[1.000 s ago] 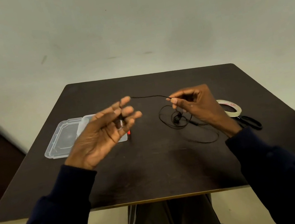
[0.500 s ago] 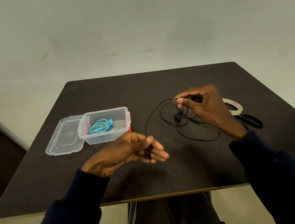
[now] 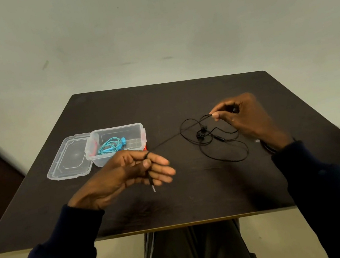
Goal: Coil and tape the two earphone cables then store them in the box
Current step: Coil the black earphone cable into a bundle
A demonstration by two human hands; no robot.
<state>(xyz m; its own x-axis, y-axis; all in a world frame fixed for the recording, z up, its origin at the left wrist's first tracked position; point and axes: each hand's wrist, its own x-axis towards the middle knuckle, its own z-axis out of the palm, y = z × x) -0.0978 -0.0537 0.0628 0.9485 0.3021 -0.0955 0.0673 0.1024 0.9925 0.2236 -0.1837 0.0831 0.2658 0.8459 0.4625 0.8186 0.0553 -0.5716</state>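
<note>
A black earphone cable (image 3: 216,141) lies in loose loops on the dark table (image 3: 188,202). My left hand (image 3: 127,174) holds its plug end between thumb and fingers, with the jack hanging below the fingers. My right hand (image 3: 244,118) pinches the cable farther along, above the loops. The stretch between my hands runs taut. A clear plastic box (image 3: 117,144) at the left holds a coiled turquoise earphone (image 3: 111,146).
The box's clear lid (image 3: 68,158) lies flat to the left of the box. A bit of a dark object shows at my right wrist (image 3: 268,148). The table's front edge runs just above my lap.
My left hand dropped from in front of the box to the near middle of the table with the plug end. The cable between my hands has pulled straighter. My right hand lifted slightly.
</note>
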